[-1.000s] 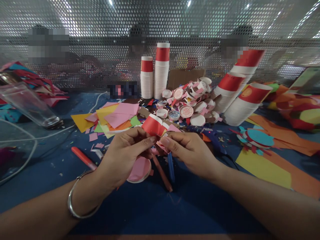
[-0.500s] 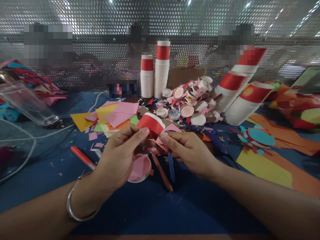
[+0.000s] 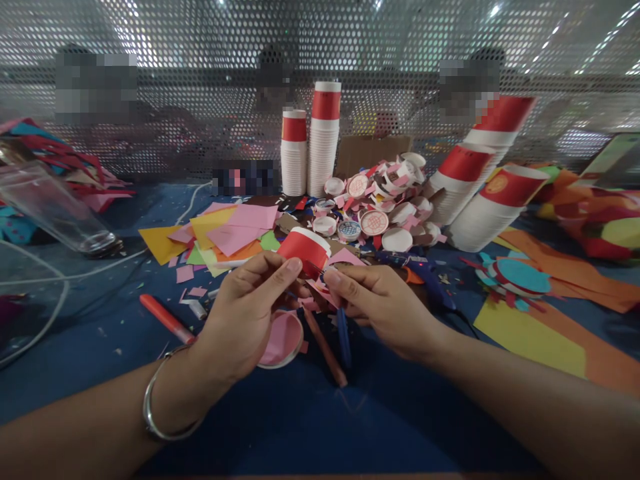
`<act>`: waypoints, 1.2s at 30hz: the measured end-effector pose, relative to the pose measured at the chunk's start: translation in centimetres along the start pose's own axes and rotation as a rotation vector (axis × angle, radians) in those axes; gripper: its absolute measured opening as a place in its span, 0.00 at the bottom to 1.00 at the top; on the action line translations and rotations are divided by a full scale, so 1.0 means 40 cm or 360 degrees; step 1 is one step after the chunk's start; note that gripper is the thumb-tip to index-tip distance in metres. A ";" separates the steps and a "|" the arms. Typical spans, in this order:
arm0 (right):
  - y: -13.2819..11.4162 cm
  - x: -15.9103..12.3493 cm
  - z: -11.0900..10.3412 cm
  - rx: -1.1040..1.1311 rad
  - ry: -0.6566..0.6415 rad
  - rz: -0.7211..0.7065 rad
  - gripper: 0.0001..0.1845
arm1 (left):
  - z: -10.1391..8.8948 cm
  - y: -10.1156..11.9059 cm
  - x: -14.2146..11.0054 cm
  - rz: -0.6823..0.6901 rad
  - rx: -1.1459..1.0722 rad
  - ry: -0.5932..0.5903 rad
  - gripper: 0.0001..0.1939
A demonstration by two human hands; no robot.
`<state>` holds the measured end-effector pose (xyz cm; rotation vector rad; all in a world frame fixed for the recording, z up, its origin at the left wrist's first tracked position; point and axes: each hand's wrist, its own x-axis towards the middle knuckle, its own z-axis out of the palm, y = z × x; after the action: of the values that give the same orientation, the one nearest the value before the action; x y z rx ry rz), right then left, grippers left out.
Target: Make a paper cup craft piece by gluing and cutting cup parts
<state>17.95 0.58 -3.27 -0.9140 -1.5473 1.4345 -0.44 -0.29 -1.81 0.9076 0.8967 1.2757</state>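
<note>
Two bare hands of ours meet above the middle of the blue table [image 3: 390, 420], working close together at a red-and-white paper piece [image 3: 303, 247]. Our left hand [image 3: 245, 307] has this piece in a narrow pinch, thumb in front, so that it tilts up beyond our fingertips. Our right hand [image 3: 387, 307] keeps thumb and forefinger pressed together at the piece's lower right edge; something thin and dark shows there, but it is too small for us to tell what it is, or whether these fingers grip it or the paper. We wear a silver bangle [image 3: 148, 408] on the left wrist. Just beside our left hand lies a round pink-lined base [image 3: 283, 339], with a brown stick [image 3: 325, 348] and a blue stick [image 3: 344, 337] slanting to its right. A red marker [image 3: 165, 317] rests left of our left hand. Beyond our hands we see loose pink paper [image 3: 243, 229], a heap of cut cup bottoms [image 3: 374, 222] and two upright cup stacks [image 3: 324, 157], while leaning cup stacks [image 3: 493, 207] stand to the right. A dark blue tool [image 3: 433, 280] lies behind our right hand, and a turquoise-topped disc [image 3: 523, 275] sits farther right, near the yellow paper [image 3: 533, 337].
</note>
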 end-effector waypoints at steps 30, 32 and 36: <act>0.001 -0.006 0.001 0.0028 0.0008 0.0009 0.29 | 0.001 -0.015 -0.005 0.0204 0.0302 -0.0050 0.08; 0.001 -0.006 0.002 0.0035 0.0001 0.0018 0.29 | 0.000 -0.012 -0.005 0.0182 0.0292 -0.0046 0.08; 0.003 -0.006 0.002 0.0018 0.0018 0.0014 0.29 | 0.003 -0.003 -0.001 0.0101 0.0189 -0.0039 0.10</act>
<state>17.98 0.36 -3.41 -0.9217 -1.5275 1.4404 -0.28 -0.36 -1.85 1.0503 0.9383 1.2734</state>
